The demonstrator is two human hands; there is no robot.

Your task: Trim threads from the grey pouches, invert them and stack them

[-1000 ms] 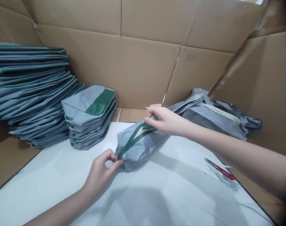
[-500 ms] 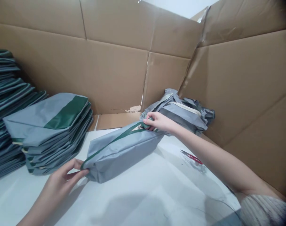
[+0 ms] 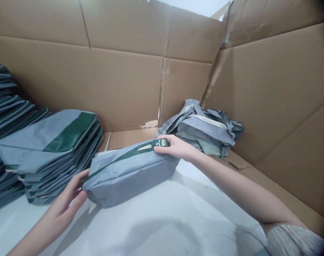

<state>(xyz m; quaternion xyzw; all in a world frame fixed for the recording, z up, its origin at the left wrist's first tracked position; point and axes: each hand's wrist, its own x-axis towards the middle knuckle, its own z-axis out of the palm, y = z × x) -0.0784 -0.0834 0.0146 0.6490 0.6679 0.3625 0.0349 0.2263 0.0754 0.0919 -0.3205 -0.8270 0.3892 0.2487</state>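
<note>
A grey-blue zippered pouch (image 3: 132, 177) with green trim along its zip lies on its base on the white table, slanting up to the right. My left hand (image 3: 71, 199) cups its near left end, thumb on the front corner and fingers on the side behind. At the far right end, my right hand (image 3: 178, 147) pinches the pouch by a dark green label tab (image 3: 160, 143) with white lettering, which reads "MEN" in part. A pale strip of the zip shows between the green edges beside that tab. The zip pull is not visible.
To the left stand a stack of folded grey-and-green pouches (image 3: 58, 142) and a taller stack (image 3: 7, 117) behind it. Crumpled grey pouches (image 3: 204, 128) lie in the back corner. Cardboard walls (image 3: 124, 85) enclose the white table (image 3: 140, 227).
The pouch has shifted slightly left, and its label tab now faces me under my right hand. My left hand has loosened from a fingertip pinch to a wider hold. Red-handled snips no longer show.
</note>
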